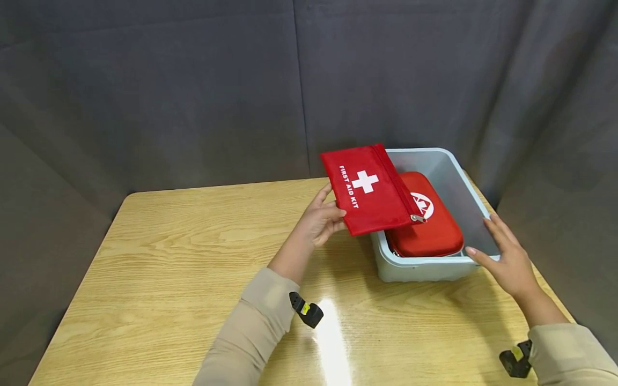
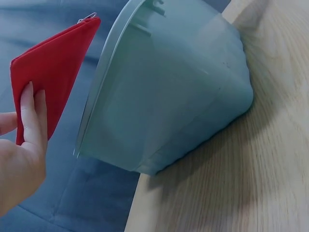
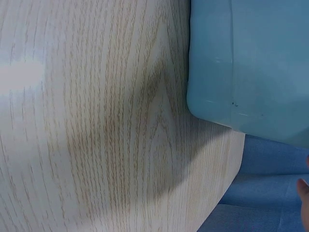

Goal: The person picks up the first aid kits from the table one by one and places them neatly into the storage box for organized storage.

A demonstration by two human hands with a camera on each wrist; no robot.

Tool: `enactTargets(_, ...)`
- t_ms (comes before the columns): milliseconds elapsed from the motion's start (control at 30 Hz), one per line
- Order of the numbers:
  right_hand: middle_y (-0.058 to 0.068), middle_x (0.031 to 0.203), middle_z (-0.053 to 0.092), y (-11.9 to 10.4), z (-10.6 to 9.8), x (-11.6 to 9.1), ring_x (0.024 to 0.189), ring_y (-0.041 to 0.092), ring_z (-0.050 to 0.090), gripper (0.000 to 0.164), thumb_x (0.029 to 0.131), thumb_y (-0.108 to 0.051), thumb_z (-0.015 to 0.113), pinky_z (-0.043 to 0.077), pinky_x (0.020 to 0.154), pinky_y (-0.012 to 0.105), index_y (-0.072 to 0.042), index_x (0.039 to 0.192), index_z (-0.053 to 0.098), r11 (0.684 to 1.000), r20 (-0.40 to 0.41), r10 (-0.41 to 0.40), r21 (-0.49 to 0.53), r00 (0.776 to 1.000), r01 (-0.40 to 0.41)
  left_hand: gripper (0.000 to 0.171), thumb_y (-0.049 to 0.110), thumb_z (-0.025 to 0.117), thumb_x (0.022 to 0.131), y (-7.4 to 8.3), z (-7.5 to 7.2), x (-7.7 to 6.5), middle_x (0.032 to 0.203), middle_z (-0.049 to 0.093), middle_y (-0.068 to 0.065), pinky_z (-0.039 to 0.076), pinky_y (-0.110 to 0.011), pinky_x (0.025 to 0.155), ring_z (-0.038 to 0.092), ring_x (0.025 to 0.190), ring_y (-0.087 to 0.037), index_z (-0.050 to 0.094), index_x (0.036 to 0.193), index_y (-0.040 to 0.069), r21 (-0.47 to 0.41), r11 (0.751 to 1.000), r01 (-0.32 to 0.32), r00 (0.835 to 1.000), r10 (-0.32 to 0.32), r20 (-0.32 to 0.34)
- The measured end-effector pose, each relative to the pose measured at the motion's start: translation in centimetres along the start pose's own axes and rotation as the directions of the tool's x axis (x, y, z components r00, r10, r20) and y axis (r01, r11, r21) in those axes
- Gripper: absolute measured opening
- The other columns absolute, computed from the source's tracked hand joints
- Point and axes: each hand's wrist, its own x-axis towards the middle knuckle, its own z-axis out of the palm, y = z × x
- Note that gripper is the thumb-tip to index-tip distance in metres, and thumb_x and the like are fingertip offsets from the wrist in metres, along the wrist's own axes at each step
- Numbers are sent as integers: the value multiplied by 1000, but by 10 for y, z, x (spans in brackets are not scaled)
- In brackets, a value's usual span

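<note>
My left hand (image 1: 321,219) pinches the near-left edge of a flat red zip pouch (image 1: 354,187), thumb on top and fingers beneath. The pouch bears a white cross and the words "FIRST AID KIT". It is held tilted above the left rim of a pale blue-grey plastic bin (image 1: 463,198). Inside the bin lies a red zipped hard case (image 1: 429,236) with a white round emblem, partly covered by the pouch. My right hand (image 1: 513,262) rests at the bin's front-right corner, fingers spread along the rim. In the left wrist view, the pouch (image 2: 53,72) appears beside the bin's outer wall (image 2: 178,82).
The bin stands at the right end of a wooden table (image 1: 183,279). Dark grey curtains (image 1: 203,96) hang behind the table and at both sides. A bright reflection lies on the tabletop near the front.
</note>
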Motion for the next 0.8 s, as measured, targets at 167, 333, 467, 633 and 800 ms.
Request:
enactTargets(167, 15, 140, 16, 0, 0, 1, 125, 34, 13, 67, 80, -22, 59, 12, 93, 60, 2, 133, 26, 1000, 2, 2, 0, 1000, -2, 68, -17, 39, 77, -3, 6, 4, 103, 48, -16, 49, -26, 55, 58, 69, -17, 24, 135, 14, 20, 1000, 8, 1000, -8, -8)
enactTargets(333, 14, 140, 15, -1, -1, 2, 125, 34, 13, 67, 80, -23, 58, 12, 93, 59, 2, 133, 25, 1000, 5, 4, -4, 1000, -4, 68, -18, 39, 76, -7, 13, 8, 103, 49, -16, 49, -26, 54, 58, 68, -18, 25, 135, 14, 32, 999, 26, 1000, -25, -19)
enactTargets(467, 15, 140, 16, -1, -1, 2, 125, 35, 14, 67, 80, -23, 58, 13, 93, 59, 2, 133, 25, 1000, 4, 2, -7, 1000, -2, 68, -17, 40, 76, -11, 19, 12, 107, 48, -19, 49, -25, 53, 57, 69, -18, 26, 135, 15, 52, 998, 40, 999, -39, -25)
enactTargets(633, 16, 140, 15, 0, -3, 1, 125, 36, 14, 67, 81, -24, 58, 12, 92, 60, 2, 133, 25, 1000, 10, 14, -12, 1000, -14, 66, -15, 42, 77, -16, 26, 17, 112, 47, -19, 50, -31, 61, 55, 74, -19, 26, 134, 15, 99, 993, 62, 997, -58, -42)
enactTargets(800, 17, 140, 16, -1, -3, 1, 125, 36, 13, 67, 81, -24, 58, 12, 92, 60, 1, 133, 25, 1000, 18, 22, -15, 1000, -21, 66, -14, 43, 77, -20, 34, 23, 110, 49, -17, 50, -35, 66, 55, 77, -21, 27, 134, 15, 136, 988, 70, 997, -64, -49)
